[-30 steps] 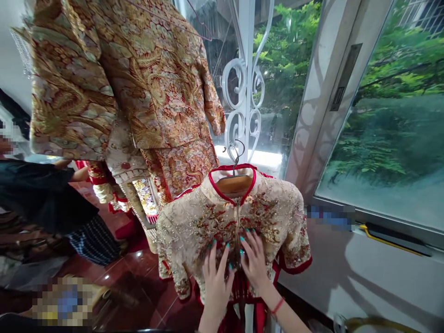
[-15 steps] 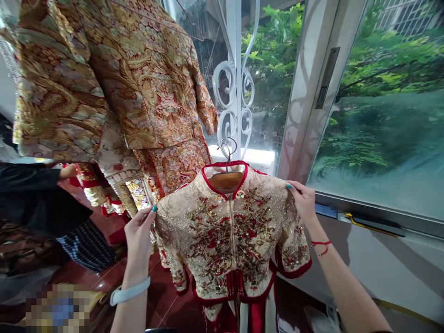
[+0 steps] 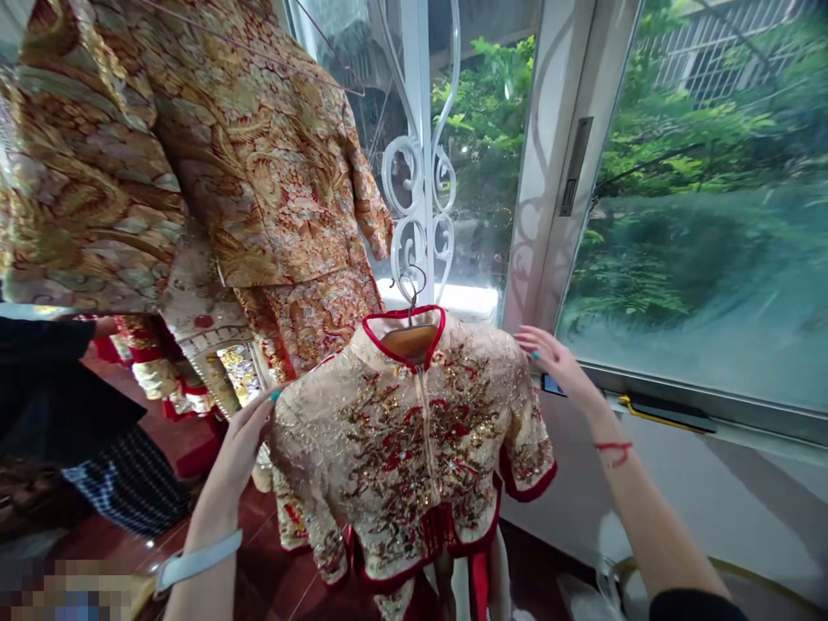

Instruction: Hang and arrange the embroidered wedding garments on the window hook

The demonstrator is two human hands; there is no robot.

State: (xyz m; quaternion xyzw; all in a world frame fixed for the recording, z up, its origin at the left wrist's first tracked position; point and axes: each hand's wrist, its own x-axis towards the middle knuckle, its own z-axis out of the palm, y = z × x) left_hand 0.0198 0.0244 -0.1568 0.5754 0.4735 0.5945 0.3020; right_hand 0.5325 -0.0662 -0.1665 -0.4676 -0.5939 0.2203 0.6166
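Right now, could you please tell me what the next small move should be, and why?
I would probably use the right hand to pinch the jacket at the nearer shoulder: that hand looks open, fingers extended, while the left hand is at the opposite shoulder, so matching it might keep the jacket even on its hanger.

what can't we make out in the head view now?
All in head view:
Cream beaded jacket with red trim: back hidden by its own front.
Brown wooden hanger: ends hidden inside the jacket.
Left grip: most fingertips hidden at the jacket's shoulder; hold unclear.
Gold-and-red patterned garment: top cut by upper edge.
Person in black top: cut by left edge.
Pixelated lower-left patch: contents blurred.
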